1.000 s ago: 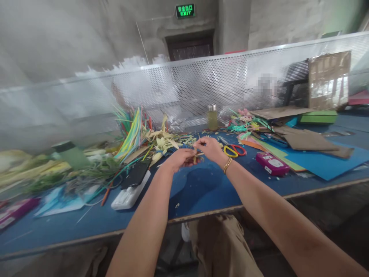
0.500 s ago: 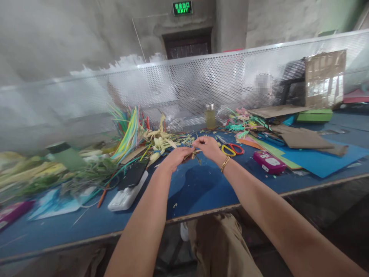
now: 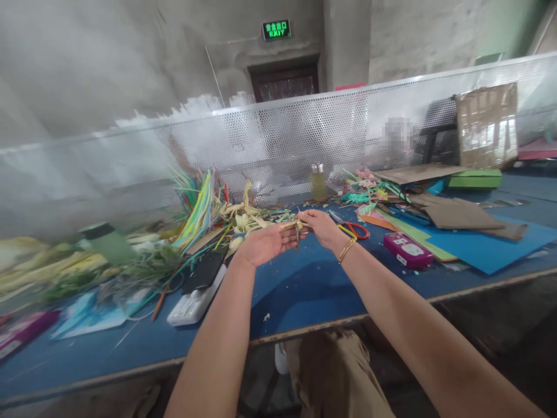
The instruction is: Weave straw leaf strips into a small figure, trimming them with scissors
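Note:
My right hand (image 3: pixel 322 227), a gold bracelet at its wrist, pinches a small bundle of pale, dried husk-like strips (image 3: pixel 298 225) between thumb and fingertips. Its thin end hangs down; the finer details are too small to make out. Just left of it, my left hand (image 3: pixel 267 242) is turned palm up, fingers stretched out beneath and beside the bundle. Beyond the left hand lies a heap of cream husk pieces (image 3: pixel 243 220). Scissors with red and yellow handles (image 3: pixel 357 231) rest behind my right wrist.
Coloured stems (image 3: pixel 202 203) stand at back left, near a green cup (image 3: pixel 108 244). A phone (image 3: pixel 204 270) lies on a white device (image 3: pixel 191 310). To the right are a purple box (image 3: pixel 408 251), blue card (image 3: pixel 491 249) and cardboard (image 3: pixel 461 210). A perforated screen (image 3: pixel 287 139) backs the table.
My left hand has turned from closed around the bundle to palm up with fingers extended. My right hand still pinches the bundle, now more visible. The view has tipped slightly upward.

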The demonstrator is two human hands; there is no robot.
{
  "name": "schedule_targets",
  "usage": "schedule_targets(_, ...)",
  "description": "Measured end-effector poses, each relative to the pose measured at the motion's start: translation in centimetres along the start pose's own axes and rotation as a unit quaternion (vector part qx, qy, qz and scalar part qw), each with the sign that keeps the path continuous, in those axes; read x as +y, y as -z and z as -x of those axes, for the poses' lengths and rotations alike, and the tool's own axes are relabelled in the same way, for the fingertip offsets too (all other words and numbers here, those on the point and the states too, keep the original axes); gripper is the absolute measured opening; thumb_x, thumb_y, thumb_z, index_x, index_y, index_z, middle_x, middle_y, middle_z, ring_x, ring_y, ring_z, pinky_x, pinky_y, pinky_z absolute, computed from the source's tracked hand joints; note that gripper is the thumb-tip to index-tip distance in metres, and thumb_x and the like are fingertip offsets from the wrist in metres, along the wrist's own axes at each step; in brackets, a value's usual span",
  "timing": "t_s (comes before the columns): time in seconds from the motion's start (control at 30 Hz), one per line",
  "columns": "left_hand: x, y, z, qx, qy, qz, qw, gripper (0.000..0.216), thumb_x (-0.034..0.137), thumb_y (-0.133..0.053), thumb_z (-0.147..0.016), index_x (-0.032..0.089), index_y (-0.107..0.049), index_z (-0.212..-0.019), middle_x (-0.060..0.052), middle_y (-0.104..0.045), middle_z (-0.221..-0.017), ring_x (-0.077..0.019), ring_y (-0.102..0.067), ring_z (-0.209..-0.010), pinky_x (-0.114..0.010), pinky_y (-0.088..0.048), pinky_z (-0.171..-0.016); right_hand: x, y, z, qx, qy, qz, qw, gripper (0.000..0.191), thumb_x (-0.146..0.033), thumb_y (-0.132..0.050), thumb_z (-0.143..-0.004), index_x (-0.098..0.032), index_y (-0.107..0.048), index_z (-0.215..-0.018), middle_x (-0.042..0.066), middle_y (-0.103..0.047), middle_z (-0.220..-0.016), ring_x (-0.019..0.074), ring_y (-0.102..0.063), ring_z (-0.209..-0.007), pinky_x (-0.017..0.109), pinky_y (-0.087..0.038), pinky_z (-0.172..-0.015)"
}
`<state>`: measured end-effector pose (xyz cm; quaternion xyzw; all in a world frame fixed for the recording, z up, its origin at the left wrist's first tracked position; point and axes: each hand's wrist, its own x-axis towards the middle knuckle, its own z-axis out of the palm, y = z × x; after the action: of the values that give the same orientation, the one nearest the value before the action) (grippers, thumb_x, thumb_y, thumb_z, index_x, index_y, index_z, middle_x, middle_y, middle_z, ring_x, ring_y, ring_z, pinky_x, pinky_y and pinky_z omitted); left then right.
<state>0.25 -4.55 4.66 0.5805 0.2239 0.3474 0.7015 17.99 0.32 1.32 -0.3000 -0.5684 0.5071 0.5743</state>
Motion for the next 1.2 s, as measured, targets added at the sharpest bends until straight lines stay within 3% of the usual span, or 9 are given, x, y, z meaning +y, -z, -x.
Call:
schedule_targets(0.13, -1.1, -0.7, -0.9, 0.106, -0.051, -0.069, 0.991, 0.046, 0.022, -0.077, -0.065, 0.017, -0.067, -0.110, -0.011, -0.068, -0.109, -0.0186, -0.064, -0.094, -0.028, -0.046, -0.079, -0.2, -0.3, 0.2, 0.013, 0.032, 0.030, 0.999, 0.032, -0.047, -0.067, -0.070, -0.016, -0.061, -0.070, 0.000, -0.063, -0.066, 0.0112, -0.055, -0.059, 0.025, -0.045, -0.059)
schedule_targets(0.23, -1.9, -0.5, -1.8, 0.180, -0.074, -0.100, 0.976, 0.039, 0.027, -0.079, -0.065, 0.015, -0.069, -0.101, -0.009, -0.070, -0.096, -0.0150, -0.063, -0.083, -0.025, -0.046, -0.072, -0.6, -0.3, 0.5, 0.055, 0.081, 0.120, 0.988, 0.025, -0.040, -0.061, -0.078, -0.016, -0.067, -0.082, 0.004, -0.068, -0.080, 0.0142, -0.060, -0.073, 0.028, -0.048, -0.070)
schedule_targets(0.33, -2.3, 0.2, -2.3, 0.205, -0.106, -0.106, 0.967, 0.036, 0.031, -0.079, -0.065, 0.015, -0.071, -0.096, -0.008, -0.070, -0.092, -0.0144, -0.061, -0.081, -0.025, -0.046, -0.071, -1.4, -0.2, 0.9, 0.111, 0.197, 0.237, 0.945, 0.023, -0.025, -0.058, -0.080, -0.020, -0.069, -0.099, 0.006, -0.068, -0.103, 0.0169, -0.060, -0.095, 0.033, -0.045, -0.089)
schedule_targets(0.4, -2.4, 0.5, -2.4, 0.216, -0.119, -0.107, 0.963, 0.036, 0.032, -0.079, -0.064, 0.015, -0.071, -0.094, -0.007, -0.070, -0.091, -0.0140, -0.061, -0.080, -0.025, -0.046, -0.071, -2.0, -0.2, 1.3, 0.091, 0.269, 0.326, 0.902, 0.027, -0.016, -0.060, -0.076, -0.024, -0.071, -0.100, 0.005, -0.066, -0.109, 0.0194, -0.056, -0.104, 0.037, -0.039, -0.097)
schedule_targets(0.47, -2.4, 0.7, -2.4, 0.229, -0.123, -0.110, 0.959, 0.035, 0.033, -0.079, -0.062, 0.016, -0.071, -0.091, -0.005, -0.069, -0.088, -0.0140, -0.060, -0.078, -0.026, -0.047, -0.071, -2.4, -0.3, 1.7, 0.056, 0.293, 0.390, 0.871, 0.027, -0.014, -0.064, -0.073, -0.027, -0.073, -0.094, 0.004, -0.065, -0.110, 0.0219, -0.054, -0.107, 0.041, -0.037, -0.098)
schedule_targets(0.53, -2.4, 0.8, -2.5, 0.241, -0.127, -0.120, 0.955, 0.035, 0.035, -0.080, -0.061, 0.015, -0.071, -0.088, -0.004, -0.068, -0.084, -0.0145, -0.060, -0.076, -0.027, -0.047, -0.070, -2.6, -0.5, 2.0, 0.040, 0.291, 0.415, 0.861, 0.020, -0.018, -0.067, -0.074, -0.029, -0.074, -0.089, 0.004, -0.065, -0.109, 0.0227, -0.053, -0.105, 0.042, -0.037, -0.096)
schedule_targets(0.77, -2.6, 0.5, -2.7, 0.256, -0.126, -0.159, 0.945, 0.029, 0.035, -0.080, -0.059, 0.016, -0.071, -0.077, 0.000, -0.063, -0.068, -0.0124, -0.056, -0.064, -0.025, -0.043, -0.061, -2.8, -0.7, 1.9, 0.032, 0.277, 0.393, 0.876, 0.006, -0.029, -0.072, -0.076, -0.028, -0.074, -0.082, 0.002, -0.070, -0.096, 0.0204, -0.057, -0.098, 0.039, -0.037, -0.094)
schedule_targets(1.03, -2.8, 0.3, -2.8, 0.220, -0.113, -0.132, 0.960, 0.036, 0.035, -0.081, -0.058, 0.015, -0.073, -0.088, -0.004, -0.069, -0.081, -0.0140, -0.058, -0.074, -0.027, -0.043, -0.070, -1.5, -0.3, 0.9, 0.096, 0.231, 0.283, 0.926, 0.009, -0.027, -0.066, -0.078, -0.022, -0.069, -0.071, 0.003, -0.069, -0.092, 0.0162, -0.062, -0.093, 0.031, -0.044, -0.089)
schedule_targets(1.2, -2.9, 0.2, -2.7, 0.232, -0.089, -0.130, 0.960, 0.029, 0.034, -0.080, -0.058, 0.014, -0.073, -0.078, -0.004, -0.068, -0.072, -0.0135, -0.058, -0.068, -0.027, -0.042, -0.067, -1.3, -0.6, 1.0, 0.067, 0.166, 0.251, 0.951, 0.012, -0.028, -0.062, -0.078, -0.019, -0.066, -0.072, 0.001, -0.069, -0.078, 0.0132, -0.061, -0.073, 0.026, -0.046, -0.071)
